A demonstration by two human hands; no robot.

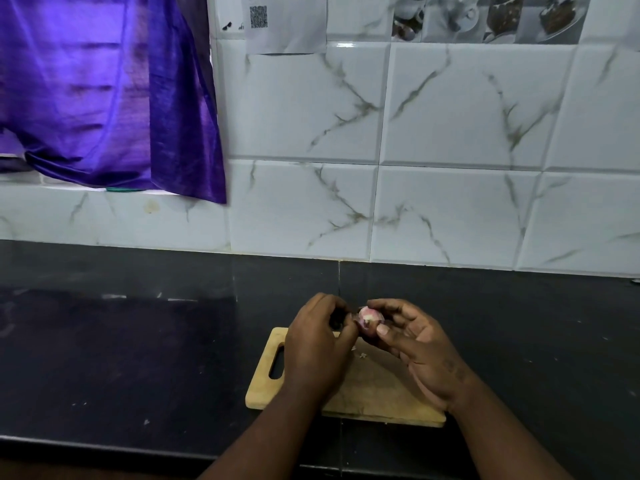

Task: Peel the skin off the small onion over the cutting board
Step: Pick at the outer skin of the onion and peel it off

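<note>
A small pink-and-white onion [369,317] is held above the far end of a wooden cutting board [374,386]. My right hand [412,344] pinches the onion between thumb and fingers. My left hand [317,344] is closed at the onion's left side, its fingertips on a flap of purple skin [356,319] and curled around something dark that I cannot make out. Part of the onion shows pale flesh. A few tiny skin scraps [362,355] lie on the board under the hands.
The board has a slot handle [276,362] at its left end and lies on a black stone counter [138,341]. A white marbled tile wall [415,168] rises behind. A purple curtain [104,91] hangs at the upper left.
</note>
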